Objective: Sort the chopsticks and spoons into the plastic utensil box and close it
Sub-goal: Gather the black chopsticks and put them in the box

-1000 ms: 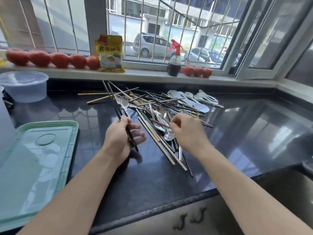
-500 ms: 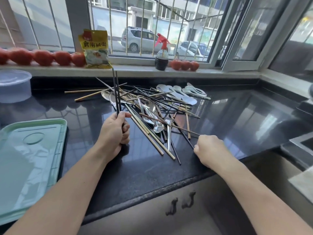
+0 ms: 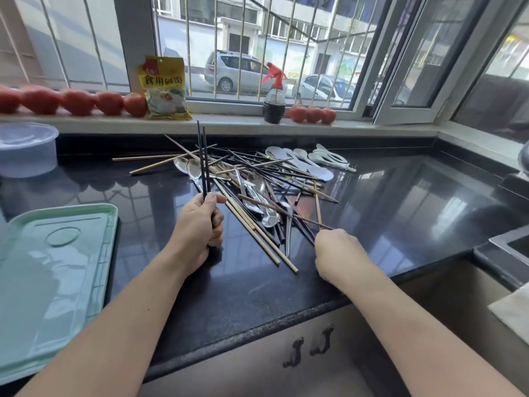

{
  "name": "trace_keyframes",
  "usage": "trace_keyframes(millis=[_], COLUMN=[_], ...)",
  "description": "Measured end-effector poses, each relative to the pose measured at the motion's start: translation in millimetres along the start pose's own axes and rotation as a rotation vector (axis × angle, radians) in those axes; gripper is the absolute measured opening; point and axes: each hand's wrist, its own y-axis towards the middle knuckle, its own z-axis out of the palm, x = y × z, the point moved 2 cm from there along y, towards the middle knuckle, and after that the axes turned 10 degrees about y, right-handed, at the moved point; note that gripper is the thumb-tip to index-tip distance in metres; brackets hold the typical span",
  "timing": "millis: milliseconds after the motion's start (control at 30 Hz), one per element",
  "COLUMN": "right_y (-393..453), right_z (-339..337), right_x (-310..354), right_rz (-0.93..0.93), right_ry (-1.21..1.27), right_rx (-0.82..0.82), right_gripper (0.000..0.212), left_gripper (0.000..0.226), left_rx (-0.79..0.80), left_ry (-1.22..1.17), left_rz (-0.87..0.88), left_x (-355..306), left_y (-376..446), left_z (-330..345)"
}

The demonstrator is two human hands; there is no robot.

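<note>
A tangled pile of chopsticks and metal spoons lies on the black counter, with white ceramic spoons at its far right. My left hand grips two black chopsticks that stand upright in front of the pile. My right hand is curled at the pile's near right corner and pinches the near end of a brown chopstick that lies across the spoons. The green plastic utensil box sits at the lower left with its lid down.
A clear plastic tub stands at the far left. Tomatoes, a yellow packet and a spray bottle line the windowsill. A sink edge is at the right. The counter's front edge runs under my forearms.
My left hand has lifted the two black chopsticks from slanting on the pile to upright. My right hand has drawn back from the pile's middle to its near right corner.
</note>
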Motion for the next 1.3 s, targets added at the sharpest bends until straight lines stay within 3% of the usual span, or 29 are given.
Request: trace_keyframes(millis=[133,267,433,600,667,833,1000,1067,1167,1300], right_y=[4,3,-18,-33,-26,17,37,29,16,2], right_z=[-8,-4,4,-1,-15,-85,-146,-172,-191,-176], right_x=[-10,-26,-46,-31,-30,-32,-21,-16,-9,19], right_rz=[0.082,0.151,0.199,0.137,0.13,0.159,0.198,0.159,0.009,-0.283], right_ry=[0.001,0.083,0.172,0.059,0.083,0.522,0.419,0.292,0.416,0.39], right_rx=[0.083,0.163,0.075,0.103,0.118,-0.082,-0.097,-0.155,-0.183,0.072], right_gripper=[0.007,0.02,0.038,0.021,0.019,0.013,0.024,0.025,0.018,0.017], left_gripper=[0.024,0.024,0.025,0.024,0.024,0.023,0.023,0.022,0.022,0.02], left_rx=[0.009,0.013,0.022,0.024,0.02,0.017,0.026,0.042,0.05,-0.237], left_ry=[0.029,0.043,0.069,0.078,0.062,0.051,0.042,0.045,0.045,0.45], left_rz=[-0.003,-0.005,0.01,0.015,0.019,0.024,0.021,0.039,0.126,0.495], left_x=[-1,-2,-3,-3,-4,-5,-5,-6,-9,-25], left_y=[-3,-2,-4,-7,-9,-11,-8,-8,-10,-19], left_z=[0,0,2,1,2,3,1,1,2,-6])
